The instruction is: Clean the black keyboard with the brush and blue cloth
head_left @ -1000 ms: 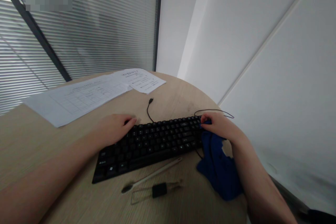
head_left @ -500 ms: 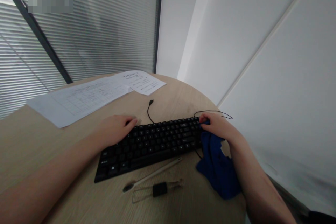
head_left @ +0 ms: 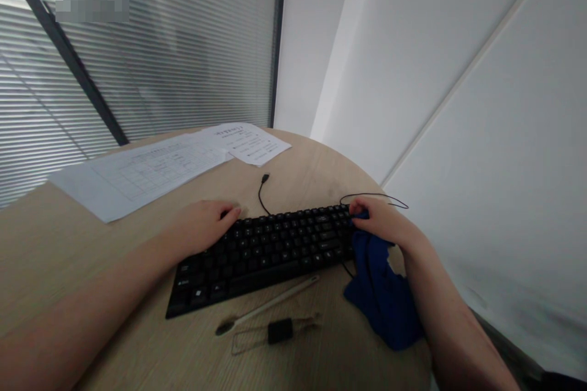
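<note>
A black keyboard lies slantwise on the table. My left hand is closed on its far left edge, the thumb along the top and the other fingers mostly hidden. Over the keyboard's right end, my right hand pinches a blue cloth. Most of the cloth hangs down beside the keyboard onto the tabletop, and it partly covers the right-hand keys. In front of the keyboard rest a pale-handled brush with dark bristles and a wire keycap puller with a black grip.
A thin black cable with a USB plug runs out behind the keyboard, and a loop of cable lies by my right hand. Printed sheets lie at the back left. The rounded wooden table borders a white wall and window blinds.
The view has shifted very slightly. Both hands, the keyboard and the cloth keep practically the same positions.
</note>
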Available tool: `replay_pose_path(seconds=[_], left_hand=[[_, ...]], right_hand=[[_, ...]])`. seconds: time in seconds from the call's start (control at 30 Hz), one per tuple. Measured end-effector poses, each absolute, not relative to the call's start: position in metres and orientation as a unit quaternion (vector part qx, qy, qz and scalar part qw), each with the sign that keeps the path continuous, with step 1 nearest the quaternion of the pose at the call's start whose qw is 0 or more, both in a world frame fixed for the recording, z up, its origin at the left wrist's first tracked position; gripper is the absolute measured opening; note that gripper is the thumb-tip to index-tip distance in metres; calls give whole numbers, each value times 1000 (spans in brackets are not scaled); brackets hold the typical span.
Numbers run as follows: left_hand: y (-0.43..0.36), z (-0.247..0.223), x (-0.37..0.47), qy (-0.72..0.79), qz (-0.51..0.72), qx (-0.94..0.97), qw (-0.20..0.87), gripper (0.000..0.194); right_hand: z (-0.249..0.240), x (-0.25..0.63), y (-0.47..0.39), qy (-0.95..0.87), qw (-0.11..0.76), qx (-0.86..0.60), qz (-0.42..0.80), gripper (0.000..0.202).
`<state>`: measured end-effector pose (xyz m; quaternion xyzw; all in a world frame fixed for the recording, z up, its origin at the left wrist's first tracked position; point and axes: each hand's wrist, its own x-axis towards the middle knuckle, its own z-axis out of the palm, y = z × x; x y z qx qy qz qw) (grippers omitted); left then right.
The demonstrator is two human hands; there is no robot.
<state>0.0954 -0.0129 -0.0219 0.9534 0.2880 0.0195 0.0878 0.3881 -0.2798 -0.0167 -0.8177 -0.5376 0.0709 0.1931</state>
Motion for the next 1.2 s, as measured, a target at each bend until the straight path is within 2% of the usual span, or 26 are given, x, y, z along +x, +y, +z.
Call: replay_pose_path(seconds=[0.4,0.5,0.63,0.77,0.97,1.2], left_hand=[[-12,-23,95,290,22,953,88,60],[-12,-23,95,287,25,953,93,59],[-12,-21,95,281,22,955,90,59],[-13,-20,95,290,20,952,91,59],[-12,-23,95,276,38,956,95,59],[-10,-23,97,285,26,954,93,60]], right_hand=[[-21,392,-281,-521,204,-828,34,16],[-18,396,-284,-492,252,-833,-2,13],[-16,402,-286,-434,332,-836,-48,26],[-15,405,-288,-429,353,-831,5,31],[-21,406,-306,-422,368,-824,83,26],[-50,397,-316,-409,361,-836,-57,25]])
